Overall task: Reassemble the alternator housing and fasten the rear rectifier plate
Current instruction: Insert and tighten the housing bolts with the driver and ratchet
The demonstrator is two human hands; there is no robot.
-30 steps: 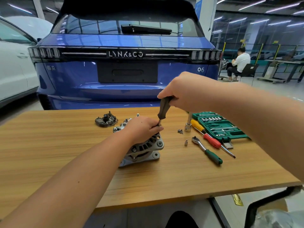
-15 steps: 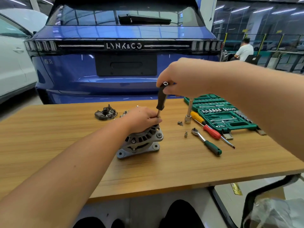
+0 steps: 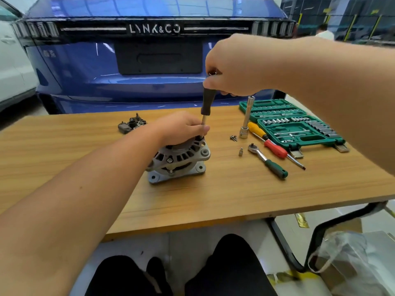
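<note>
Head view, near to far: two dark-clad knees (image 3: pixel 230 268) show below the front edge of the wooden table (image 3: pixel 235 193), and a clear plastic bag (image 3: pixel 350 259) lies at lower right. On the table stands the alternator (image 3: pixel 179 159), its finned grey housing upright on a flat mounting base. The left hand (image 3: pixel 181 127) rests on top of the alternator, fingers curled and pinching the metal shaft of a driver (image 3: pixel 207 101) near its tip. The right hand (image 3: pixel 233 67) is closed around the top of the driver's dark handle, holding the tool nearly upright over the housing's right rear edge. To the right lie a small socket bit (image 3: pixel 240 152), a green-handled ratchet (image 3: pixel 268 160), a few screws (image 3: pixel 233 138), a red and yellow screwdriver (image 3: pixel 269 141) and an upright extension socket (image 3: pixel 246 118). Beyond them sits an open green socket case (image 3: pixel 295 124). Left rear on the table lies a dark rectifier part (image 3: pixel 131 124). A blue car (image 3: pixel 149 60) fills the background.
</note>
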